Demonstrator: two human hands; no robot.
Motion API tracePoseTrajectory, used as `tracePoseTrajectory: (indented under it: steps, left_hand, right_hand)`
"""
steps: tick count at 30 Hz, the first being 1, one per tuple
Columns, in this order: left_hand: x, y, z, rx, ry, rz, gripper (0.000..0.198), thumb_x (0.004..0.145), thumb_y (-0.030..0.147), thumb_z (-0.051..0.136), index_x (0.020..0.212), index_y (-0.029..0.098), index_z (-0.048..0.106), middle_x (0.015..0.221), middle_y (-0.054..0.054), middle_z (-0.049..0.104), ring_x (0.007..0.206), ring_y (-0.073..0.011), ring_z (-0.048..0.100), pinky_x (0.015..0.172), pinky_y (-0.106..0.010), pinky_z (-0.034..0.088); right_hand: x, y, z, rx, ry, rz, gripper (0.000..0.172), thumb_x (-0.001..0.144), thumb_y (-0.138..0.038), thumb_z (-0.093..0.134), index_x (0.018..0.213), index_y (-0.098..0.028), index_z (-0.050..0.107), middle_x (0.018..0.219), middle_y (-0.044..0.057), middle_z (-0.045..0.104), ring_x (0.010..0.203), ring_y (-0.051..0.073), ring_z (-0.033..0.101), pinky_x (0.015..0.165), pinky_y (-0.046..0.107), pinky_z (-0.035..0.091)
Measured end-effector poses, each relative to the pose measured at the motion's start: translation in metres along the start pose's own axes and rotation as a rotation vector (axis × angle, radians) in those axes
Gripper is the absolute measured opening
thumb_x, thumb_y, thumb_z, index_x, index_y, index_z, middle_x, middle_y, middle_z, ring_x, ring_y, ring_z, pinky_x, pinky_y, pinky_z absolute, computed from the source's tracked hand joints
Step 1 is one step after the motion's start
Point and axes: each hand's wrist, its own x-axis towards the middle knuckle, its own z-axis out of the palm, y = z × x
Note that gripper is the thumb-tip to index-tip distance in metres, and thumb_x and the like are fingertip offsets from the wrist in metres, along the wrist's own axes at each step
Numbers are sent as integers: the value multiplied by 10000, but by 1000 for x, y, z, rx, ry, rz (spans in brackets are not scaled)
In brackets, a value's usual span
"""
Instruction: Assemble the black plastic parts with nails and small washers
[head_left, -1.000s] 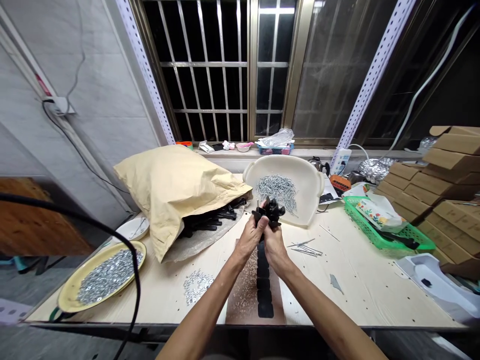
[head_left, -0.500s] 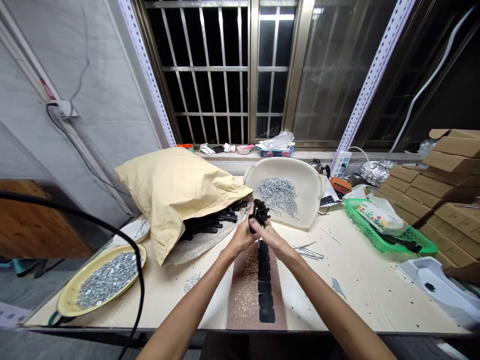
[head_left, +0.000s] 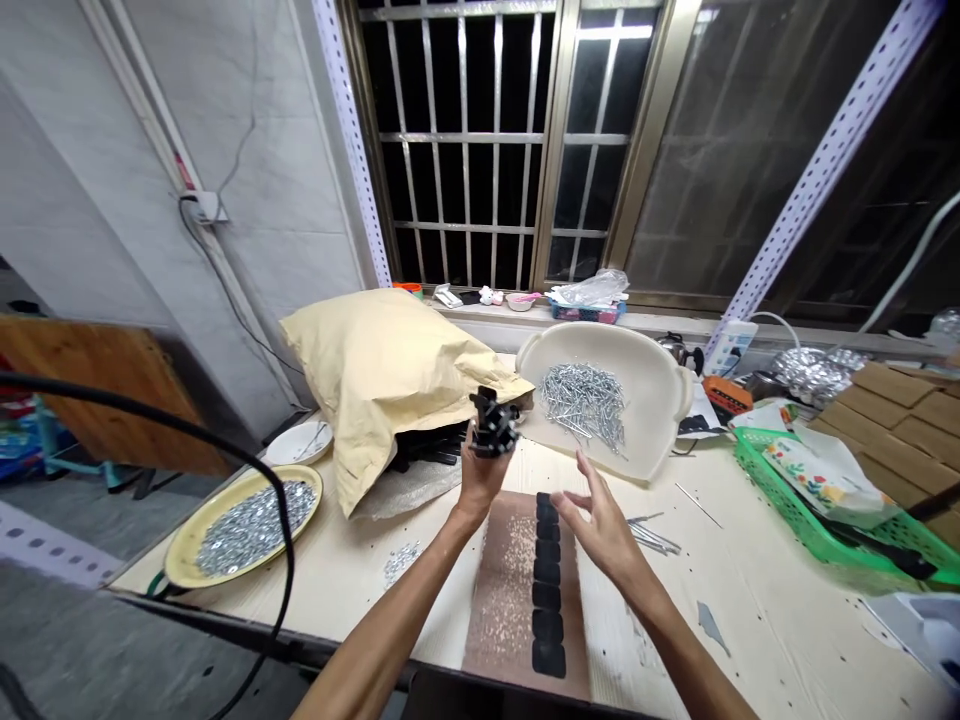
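Observation:
My left hand (head_left: 478, 488) is closed around a bunch of black plastic parts (head_left: 493, 425), held above the table near the sack's mouth. Their exact kind is blurred. My right hand (head_left: 600, 525) holds nothing; its fingers are apart, beside the far end of a row of flat black rounded squares (head_left: 547, 597). That row lies along a reddish-brown board (head_left: 499, 640) sprinkled with pale crumbs. More black parts (head_left: 431, 447) show in the opening of a big tan paper sack (head_left: 405, 350). Behind my right hand, a cream basin (head_left: 660, 400) contains a heap of metal pins (head_left: 581, 400).
At left are a yellow dish (head_left: 180, 560) of metal washers and a white plate (head_left: 289, 445). Loose rods (head_left: 652, 537) lie right of the board. A green basket (head_left: 802, 515) and cardboard boxes (head_left: 892, 430) stand at right. A black cable (head_left: 281, 540) hangs in front.
My hands have come apart: the left has shifted slightly left with the black parts, and the right has let go and moved toward the row of squares. The view has turned left.

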Motion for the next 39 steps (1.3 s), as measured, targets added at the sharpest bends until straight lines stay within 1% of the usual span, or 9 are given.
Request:
tracePoseTrajectory:
  steps: [4, 10, 13, 19, 22, 27, 32, 36, 39]
  left_hand:
    - [3, -6, -3, 93, -24, 33, 285, 681, 291, 694, 907, 173, 569, 783, -36, 675, 709, -169, 632, 703, -295, 501]
    - [9, -14, 3, 207, -82, 179, 324, 720, 256, 669, 1022, 177, 583, 855, -53, 686, 785, -178, 636, 753, -285, 496]
    - [13, -26, 10, 215, -260, 226, 352, 752, 214, 631, 1097, 179, 576, 963, -76, 678, 901, -199, 630, 809, -303, 488]
    - [7, -73, 35, 284, -905, 302, 427, 742, 262, 665, 1153, 190, 572, 1092, -93, 645, 1020, -249, 587, 887, -353, 451]
    - [-1, -91, 48, 397, -1036, 290, 520, 712, 361, 702, 1176, 180, 553, 1098, -107, 625, 1018, -270, 572, 886, -371, 440]
    - [-8, -103, 58, 556, -1064, 304, 625, 747, 431, 662, 1255, 119, 473, 1079, -157, 580, 993, -280, 531, 860, -405, 433]
    - [-1, -97, 57, 578, -1058, 408, 578, 801, 421, 602, 1284, 141, 454, 1147, -158, 547, 1054, -270, 489, 899, -423, 411]
    - [-2, -59, 52, 482, -915, 509, 592, 791, 371, 628, 1323, 199, 433, 1222, -150, 513, 1113, -271, 454, 938, -448, 401]
    - [-24, -10, 41, 420, -867, 637, 576, 811, 332, 606, 1349, 235, 423, 1291, -143, 479, 1214, -285, 382, 1007, -467, 352]
  right_hand:
    - [-15, 37, -5, -62, 57, 2, 680, 844, -504, 497, 1424, -229, 274, 1440, 151, 326, 1014, 237, 623, 896, 387, 491]
    - [-20, 83, -11, -263, 378, -55, 512, 880, -462, 455, 1311, -188, 438, 1286, 148, 483, 860, 199, 644, 703, 329, 550]
    - [-17, 102, -10, -412, 462, -172, 431, 911, -393, 416, 1273, -166, 473, 1255, 156, 505, 782, 174, 640, 683, 331, 547]
    - [-11, 113, -7, -702, 509, -353, 347, 923, -252, 417, 1249, -182, 510, 1206, 113, 566, 913, 180, 630, 646, 271, 548]
    - [-9, 115, -5, -753, 514, -369, 348, 923, -235, 415, 1253, -174, 509, 1201, 112, 571, 981, 185, 614, 658, 253, 553]
    - [-7, 116, -6, -735, 509, -298, 374, 926, -270, 409, 1280, -178, 486, 1226, 122, 551, 889, 164, 635, 614, 246, 548]
    - [-8, 110, -11, -593, 490, -243, 392, 921, -311, 404, 1278, -182, 500, 1251, 133, 539, 889, 184, 633, 700, 305, 545]
    - [-11, 99, -14, -403, 493, -230, 350, 903, -374, 420, 1098, -165, 621, 1072, 126, 638, 922, 206, 618, 773, 340, 524]
    - [-18, 79, -8, -113, 387, -81, 387, 888, -441, 414, 1015, -161, 649, 871, 91, 668, 762, 193, 627, 666, 332, 532]
